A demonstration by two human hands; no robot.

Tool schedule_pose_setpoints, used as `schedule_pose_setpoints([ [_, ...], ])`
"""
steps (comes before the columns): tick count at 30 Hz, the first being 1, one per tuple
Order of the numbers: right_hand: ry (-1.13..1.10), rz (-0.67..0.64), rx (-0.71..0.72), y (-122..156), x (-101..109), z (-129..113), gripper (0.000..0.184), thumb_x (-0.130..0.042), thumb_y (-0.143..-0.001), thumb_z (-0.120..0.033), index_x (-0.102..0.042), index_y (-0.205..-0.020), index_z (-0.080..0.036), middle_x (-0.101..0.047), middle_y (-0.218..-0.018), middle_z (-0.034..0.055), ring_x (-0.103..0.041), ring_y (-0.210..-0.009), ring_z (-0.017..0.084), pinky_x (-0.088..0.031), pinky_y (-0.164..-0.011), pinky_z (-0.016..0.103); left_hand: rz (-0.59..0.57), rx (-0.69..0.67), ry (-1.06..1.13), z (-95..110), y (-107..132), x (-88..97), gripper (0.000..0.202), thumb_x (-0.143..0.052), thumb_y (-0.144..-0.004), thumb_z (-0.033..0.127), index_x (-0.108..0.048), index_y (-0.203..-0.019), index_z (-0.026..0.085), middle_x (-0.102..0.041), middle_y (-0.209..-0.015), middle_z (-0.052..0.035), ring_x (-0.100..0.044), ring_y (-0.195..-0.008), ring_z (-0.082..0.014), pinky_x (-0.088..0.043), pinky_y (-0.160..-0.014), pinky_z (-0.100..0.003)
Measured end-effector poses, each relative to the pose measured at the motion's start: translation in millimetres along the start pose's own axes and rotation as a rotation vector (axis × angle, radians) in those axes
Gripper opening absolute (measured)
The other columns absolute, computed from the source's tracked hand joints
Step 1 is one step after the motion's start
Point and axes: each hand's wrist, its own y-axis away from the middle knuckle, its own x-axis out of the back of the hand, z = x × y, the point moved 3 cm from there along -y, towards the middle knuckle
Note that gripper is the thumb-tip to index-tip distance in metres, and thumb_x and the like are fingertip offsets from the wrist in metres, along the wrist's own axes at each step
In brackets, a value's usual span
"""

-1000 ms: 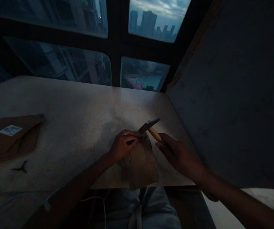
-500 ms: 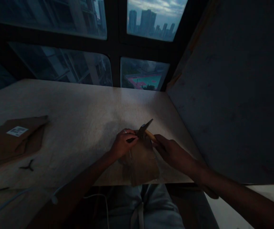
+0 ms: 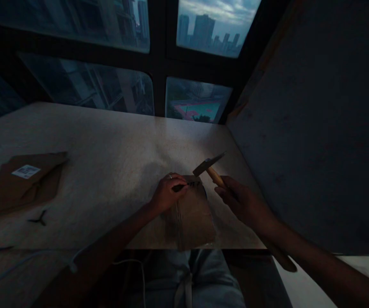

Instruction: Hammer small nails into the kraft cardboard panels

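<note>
My right hand grips a hammer by its wooden handle, the metal head raised above the work and apart from it. A folded piece of brown cardboard lies at the table's front edge. Along its far end stands a row of several small dark marks or bits, too small to tell what they are. My left hand, with a ring on one finger, rests at the cardboard's far left corner. Its thumb and fingertips pinch a small dark thing that I cannot make out.
Stacked brown cardboard with a white label lies at the left. Near it on the table is a dark three-armed piece. A pale cable runs along the front left. A dark panel rises at the right, windows behind.
My right hand has lifted the hammer up and to the right, off the cardboard, uncovering the row of dark bits. My left hand stays in place, pinching.
</note>
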Motion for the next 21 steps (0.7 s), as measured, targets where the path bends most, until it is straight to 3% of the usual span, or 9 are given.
schedule_pose_setpoints([
  [5, -0.039, -0.004, -0.038, 9, -9, 11, 0.029, -0.044, -0.097, -0.043, -0.059, -0.104, -0.019, -0.061, -0.070, -0.0010, -0.056, -0.059, 0.015, -0.037, -0.053, 0.025, -0.015, 0.003, -0.004, 2, -1, 1.6, 0.006, -0.068, -0.081, 0.018, -0.072, -0.085, 0.020, -0.072, -0.089, -0.0059, -0.068, -0.083, -0.0176, -0.057, -0.077, -0.033],
  [11, -0.186, 0.095, -0.150, 26, -25, 15, 0.035, -0.043, -0.097, -0.049, -0.060, -0.104, -0.019, -0.056, -0.069, -0.0017, -0.053, -0.062, 0.015, -0.039, -0.054, 0.025, -0.066, -0.014, 0.002, 11, -4, 10.6, 0.031, -0.059, -0.077, 0.009, -0.069, -0.104, 0.019, -0.069, -0.094, -0.0053, -0.066, -0.082, -0.0158, -0.055, -0.073, -0.029],
  [16, -0.284, 0.136, -0.201, 36, -32, 21, 0.039, -0.045, -0.097, -0.053, -0.059, -0.113, -0.020, -0.059, -0.079, 0.0005, -0.054, -0.066, 0.016, -0.042, -0.055, 0.026, 0.038, -0.048, -0.014, 17, -6, 24.0, 0.032, -0.054, -0.076, 0.007, -0.066, -0.103, 0.019, -0.068, -0.100, -0.0064, -0.065, -0.090, -0.0173, -0.055, -0.079, -0.031],
  [21, -0.411, 0.124, -0.314, 48, -33, 26, 0.048, -0.047, -0.095, -0.058, -0.054, -0.123, -0.020, -0.049, -0.071, -0.0032, -0.038, -0.048, 0.011, -0.029, -0.039, 0.022, 0.140, -0.015, -0.073, 18, 0, 43.3, 0.033, -0.052, -0.077, 0.006, -0.066, -0.103, 0.020, -0.069, -0.100, -0.0052, -0.066, -0.092, -0.0164, -0.055, -0.080, -0.030],
])
